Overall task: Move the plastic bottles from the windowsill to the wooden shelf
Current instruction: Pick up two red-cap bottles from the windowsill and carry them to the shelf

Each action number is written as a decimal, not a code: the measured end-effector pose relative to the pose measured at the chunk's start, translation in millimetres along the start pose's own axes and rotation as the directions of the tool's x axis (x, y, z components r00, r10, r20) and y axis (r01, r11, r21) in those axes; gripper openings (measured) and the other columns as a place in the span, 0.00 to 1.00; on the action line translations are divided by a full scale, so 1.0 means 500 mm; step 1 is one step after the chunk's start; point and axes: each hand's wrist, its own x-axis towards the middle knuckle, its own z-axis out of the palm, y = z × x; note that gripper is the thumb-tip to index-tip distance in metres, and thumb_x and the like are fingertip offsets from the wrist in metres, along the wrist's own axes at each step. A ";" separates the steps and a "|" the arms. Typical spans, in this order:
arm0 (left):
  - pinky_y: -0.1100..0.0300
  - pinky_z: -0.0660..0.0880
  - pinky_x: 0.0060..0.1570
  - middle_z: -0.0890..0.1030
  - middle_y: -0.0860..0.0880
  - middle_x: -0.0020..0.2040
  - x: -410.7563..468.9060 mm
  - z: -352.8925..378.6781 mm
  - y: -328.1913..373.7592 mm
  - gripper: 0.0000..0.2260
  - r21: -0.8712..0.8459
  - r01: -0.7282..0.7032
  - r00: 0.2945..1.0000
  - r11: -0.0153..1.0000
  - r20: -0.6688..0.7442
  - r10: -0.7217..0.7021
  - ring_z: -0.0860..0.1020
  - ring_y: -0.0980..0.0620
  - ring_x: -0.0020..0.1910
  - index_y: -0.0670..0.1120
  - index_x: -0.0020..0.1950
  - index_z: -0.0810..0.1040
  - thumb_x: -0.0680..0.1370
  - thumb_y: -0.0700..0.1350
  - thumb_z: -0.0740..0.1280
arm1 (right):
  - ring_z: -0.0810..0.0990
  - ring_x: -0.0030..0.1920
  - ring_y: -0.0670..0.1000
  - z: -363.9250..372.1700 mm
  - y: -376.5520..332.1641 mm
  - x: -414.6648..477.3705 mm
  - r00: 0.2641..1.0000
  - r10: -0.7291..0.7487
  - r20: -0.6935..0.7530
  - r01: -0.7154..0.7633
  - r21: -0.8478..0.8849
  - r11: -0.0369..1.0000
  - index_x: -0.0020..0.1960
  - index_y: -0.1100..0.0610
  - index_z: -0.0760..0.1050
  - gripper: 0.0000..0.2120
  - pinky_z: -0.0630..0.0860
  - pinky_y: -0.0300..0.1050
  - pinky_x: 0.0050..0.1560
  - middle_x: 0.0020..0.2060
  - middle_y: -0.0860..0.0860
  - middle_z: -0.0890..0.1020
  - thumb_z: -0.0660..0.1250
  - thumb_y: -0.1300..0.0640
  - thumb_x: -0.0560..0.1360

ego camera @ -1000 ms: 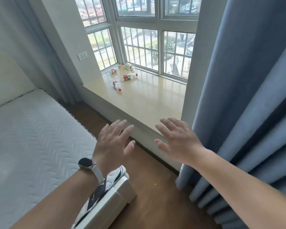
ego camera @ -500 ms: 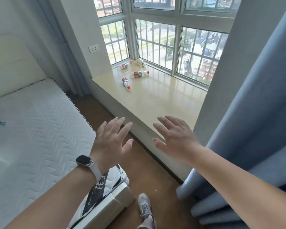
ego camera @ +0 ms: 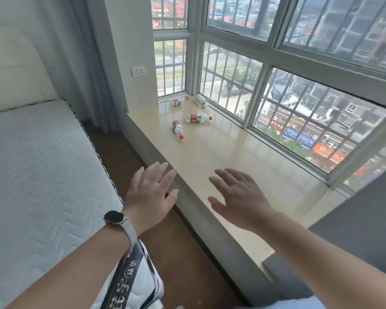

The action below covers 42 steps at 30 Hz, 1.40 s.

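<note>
Near the windowsill's [ego camera: 221,157] far corner, four plastic bottles [ego camera: 178,128] are lying toppled. Both hands, left hand [ego camera: 148,195] and right hand [ego camera: 239,197], are hovering with fingers released; reaching farther seems wise.

bottles: 4, clear plastic, all lying on side, far end of beige windowsill [ego camera: 221,157] | nearest bottle [ego camera: 177,128]: red label, red cap toward viewer | second bottle [ego camera: 198,118]: red label, cap right | third bottle [ego camera: 178,101]: near left corner | fourth bottle [ego camera: 201,101]: against window frame, label unclear
</note>
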 end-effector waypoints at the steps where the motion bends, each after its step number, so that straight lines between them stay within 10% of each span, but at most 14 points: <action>1: 0.37 0.66 0.67 0.76 0.43 0.66 0.012 0.004 -0.019 0.22 0.003 0.005 1.000 1.000 -0.003 -0.005 0.73 0.41 0.68 0.47 0.67 0.76 0.76 0.55 0.60 | 0.51 0.77 0.51 0.001 -0.006 0.025 1.000 -0.011 0.003 0.011 0.000 1.000 0.76 0.48 0.59 0.28 0.47 0.48 0.73 0.78 0.48 0.58 0.50 0.38 0.80; 23: 0.37 0.71 0.63 0.78 0.40 0.66 0.128 0.081 -0.284 0.23 0.067 0.250 0.967 0.966 0.034 -0.252 0.75 0.38 0.66 0.45 0.66 0.78 0.75 0.54 0.62 | 0.55 0.76 0.52 0.058 -0.041 0.444 0.972 -0.233 0.016 0.233 0.028 0.972 0.75 0.48 0.61 0.26 0.53 0.50 0.73 0.76 0.48 0.62 0.51 0.39 0.80; 42: 0.40 0.70 0.66 0.77 0.42 0.67 0.543 0.273 -0.380 0.23 0.157 0.271 0.945 0.950 0.145 -0.294 0.73 0.40 0.68 0.47 0.67 0.76 0.77 0.55 0.60 | 0.64 0.72 0.56 0.104 0.201 0.875 0.963 -0.269 -0.032 0.271 0.143 0.952 0.69 0.52 0.69 0.23 0.61 0.53 0.69 0.71 0.52 0.70 0.58 0.41 0.79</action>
